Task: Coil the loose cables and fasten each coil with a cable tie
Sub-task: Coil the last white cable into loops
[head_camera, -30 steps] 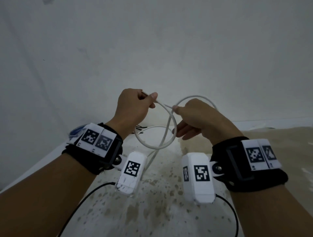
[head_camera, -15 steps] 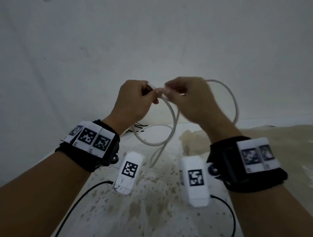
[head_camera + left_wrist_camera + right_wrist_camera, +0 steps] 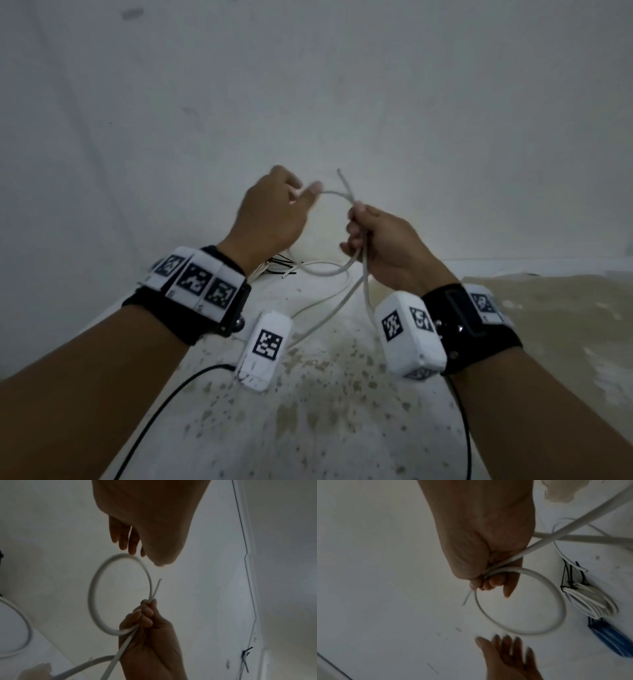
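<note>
Right hand [image 3: 383, 240] grips the white cable [image 3: 92, 595] where its first loop crosses, short end poking up, while the left hand [image 3: 270, 212], fingers straight and holding nothing, hovers just beside the loop's far arc, tail trailing down to the floor [image 3: 325, 411].

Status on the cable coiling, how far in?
Done: a white coil and a blue coil lie on the floor, black ties on them. In hand: right hand grips the first loop of the white cable; left hand open. Left: remaining slack, tie.
</note>
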The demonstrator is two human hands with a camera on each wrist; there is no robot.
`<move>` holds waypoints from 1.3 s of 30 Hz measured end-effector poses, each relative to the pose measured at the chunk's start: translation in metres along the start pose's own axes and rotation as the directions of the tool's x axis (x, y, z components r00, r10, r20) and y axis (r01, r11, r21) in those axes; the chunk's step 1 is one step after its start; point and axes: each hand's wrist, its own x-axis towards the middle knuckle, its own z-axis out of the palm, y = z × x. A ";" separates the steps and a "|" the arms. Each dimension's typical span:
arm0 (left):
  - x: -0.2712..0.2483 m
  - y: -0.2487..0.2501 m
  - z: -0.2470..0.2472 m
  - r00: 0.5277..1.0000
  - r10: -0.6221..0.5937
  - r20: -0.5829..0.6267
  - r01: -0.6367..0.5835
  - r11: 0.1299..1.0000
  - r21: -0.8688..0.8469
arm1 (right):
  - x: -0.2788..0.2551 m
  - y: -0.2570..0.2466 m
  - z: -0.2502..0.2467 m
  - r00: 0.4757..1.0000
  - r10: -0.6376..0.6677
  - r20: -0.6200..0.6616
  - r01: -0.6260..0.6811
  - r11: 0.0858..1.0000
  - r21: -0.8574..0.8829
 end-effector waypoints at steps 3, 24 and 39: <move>-0.028 0.007 -0.016 0.914 -0.261 0.311 0.284 0.958 -0.029 | 0.006 -0.023 0.000 0.987 -0.051 -0.153 0.076 0.984 0.164; -0.035 -0.009 0.018 0.911 0.005 0.412 -0.252 0.798 0.547 | -0.057 -0.100 -0.031 0.834 -0.226 -0.503 0.247 0.969 -0.024; -0.023 0.022 0.056 0.936 0.009 0.353 -0.103 0.963 0.249 | -0.057 -0.080 -0.028 0.900 -0.104 -0.424 -0.126 0.868 -0.481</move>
